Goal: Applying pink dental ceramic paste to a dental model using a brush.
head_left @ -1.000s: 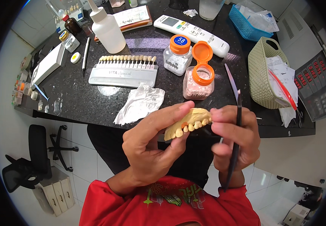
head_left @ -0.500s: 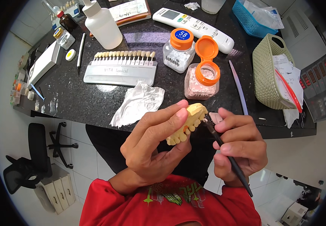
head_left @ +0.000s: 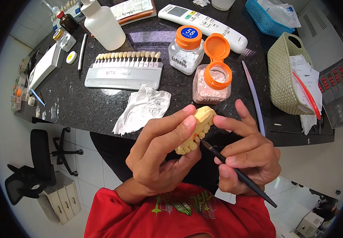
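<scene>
My left hand (head_left: 159, 152) grips a yellow dental cast (head_left: 202, 115) between my two hands. My right hand (head_left: 254, 158) pinches a black-handled brush (head_left: 244, 178), tip at the cast's teeth, handle slanting toward four o'clock. From the cast, the open pink-powder jar (head_left: 209, 91) stands at one o'clock, the orange-lidded jar (head_left: 185, 57) at twelve; crumpled tissue (head_left: 143, 109) lies toward ten.

Dark speckled bench (head_left: 96, 109); shade guide (head_left: 124, 76) left; crumpled tissue (head_left: 143, 108) near; orange-lidded jars (head_left: 185, 57) mid-bench; remote control (head_left: 213, 31) far; woven basket (head_left: 279, 79) right.
</scene>
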Available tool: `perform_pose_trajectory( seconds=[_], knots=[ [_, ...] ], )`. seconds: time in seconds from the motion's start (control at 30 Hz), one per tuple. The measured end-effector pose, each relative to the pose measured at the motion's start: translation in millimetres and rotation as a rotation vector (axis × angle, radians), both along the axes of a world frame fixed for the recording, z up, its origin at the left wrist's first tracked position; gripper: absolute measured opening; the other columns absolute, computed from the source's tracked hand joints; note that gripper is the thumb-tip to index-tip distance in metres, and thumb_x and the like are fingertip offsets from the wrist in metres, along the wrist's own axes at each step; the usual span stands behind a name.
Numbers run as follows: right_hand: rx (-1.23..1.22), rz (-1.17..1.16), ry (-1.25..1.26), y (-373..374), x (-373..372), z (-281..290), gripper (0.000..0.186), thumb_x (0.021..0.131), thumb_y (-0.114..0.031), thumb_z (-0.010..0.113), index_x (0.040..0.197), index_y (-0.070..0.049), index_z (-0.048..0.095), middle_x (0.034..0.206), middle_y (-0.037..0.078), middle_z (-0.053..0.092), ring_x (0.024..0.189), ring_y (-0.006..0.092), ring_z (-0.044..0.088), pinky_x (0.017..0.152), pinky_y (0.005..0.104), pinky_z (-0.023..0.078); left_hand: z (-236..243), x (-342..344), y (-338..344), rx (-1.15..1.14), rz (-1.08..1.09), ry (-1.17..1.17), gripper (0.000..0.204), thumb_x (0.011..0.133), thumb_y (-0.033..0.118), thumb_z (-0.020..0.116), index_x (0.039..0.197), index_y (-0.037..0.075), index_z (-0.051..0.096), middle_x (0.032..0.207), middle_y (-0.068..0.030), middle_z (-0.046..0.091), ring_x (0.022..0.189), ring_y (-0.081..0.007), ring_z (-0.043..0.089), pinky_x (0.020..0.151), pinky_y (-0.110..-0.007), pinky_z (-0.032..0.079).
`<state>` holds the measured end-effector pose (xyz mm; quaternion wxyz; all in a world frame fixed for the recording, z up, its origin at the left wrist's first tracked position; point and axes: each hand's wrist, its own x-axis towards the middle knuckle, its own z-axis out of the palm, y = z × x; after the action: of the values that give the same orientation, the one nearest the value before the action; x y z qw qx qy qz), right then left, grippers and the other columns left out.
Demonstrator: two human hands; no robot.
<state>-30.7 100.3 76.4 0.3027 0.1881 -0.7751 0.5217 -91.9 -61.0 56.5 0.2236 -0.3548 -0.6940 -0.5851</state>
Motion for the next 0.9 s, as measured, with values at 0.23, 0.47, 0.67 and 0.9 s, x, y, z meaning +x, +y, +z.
perform_pose_trajectory(
  seconds=[0.23, 0.47, 0.67, 0.9],
  knots=[
    [0.004, 0.002, 0.0, -2.0, -0.3, -1.9, 0.019, 0.081, -0.014, 0.069, 0.086, -0.01, 0.052, 0.064, 0.005, 0.062, 0.097, 0.0386, 0.067, 0.108, 0.0594, 0.027, -0.3, 0.1, -0.5, -0.01, 0.011, 0.019, 0.049, 0.061, -0.012, 0.073, 0.109, -0.003, 0.065, 0.107, -0.0242, 0.065, 0.086, -0.0248, 0.069, 0.07, -0.028, 0.056],
    [0.031, 0.016, -0.007, -1.2, -0.2, -1.3, 0.018, 0.082, -0.015, 0.068, 0.086, -0.009, 0.051, 0.064, 0.006, 0.062, 0.098, 0.0383, 0.067, 0.109, 0.0596, 0.025, -2.1, 0.6, -1.0, -0.006, 0.011, 0.02, 0.049, 0.062, -0.011, 0.073, 0.109, -0.003, 0.065, 0.108, -0.0243, 0.065, 0.086, -0.0249, 0.069, 0.071, -0.027, 0.056],
    [-0.011, -0.004, 0.013, -2.1, -0.3, -2.3, 0.018, 0.083, -0.015, 0.067, 0.085, -0.009, 0.051, 0.062, 0.006, 0.062, 0.096, 0.0383, 0.067, 0.109, 0.0604, 0.024, -1.8, 0.0, -0.3, -0.003, 0.008, 0.027, 0.049, 0.061, -0.01, 0.074, 0.109, -0.004, 0.065, 0.108, -0.0244, 0.065, 0.086, -0.025, 0.069, 0.071, -0.027, 0.056],
    [0.015, 0.004, 0.013, -0.5, -1.7, -2.5, 0.017, 0.083, -0.015, 0.067, 0.084, -0.009, 0.051, 0.061, 0.005, 0.062, 0.096, 0.0389, 0.067, 0.109, 0.0612, 0.024, -1.2, -0.1, 0.4, -0.016, 0.014, 0.029, 0.05, 0.06, -0.01, 0.074, 0.109, -0.003, 0.065, 0.108, -0.0245, 0.065, 0.086, -0.0249, 0.069, 0.071, -0.027, 0.056]
  ],
)
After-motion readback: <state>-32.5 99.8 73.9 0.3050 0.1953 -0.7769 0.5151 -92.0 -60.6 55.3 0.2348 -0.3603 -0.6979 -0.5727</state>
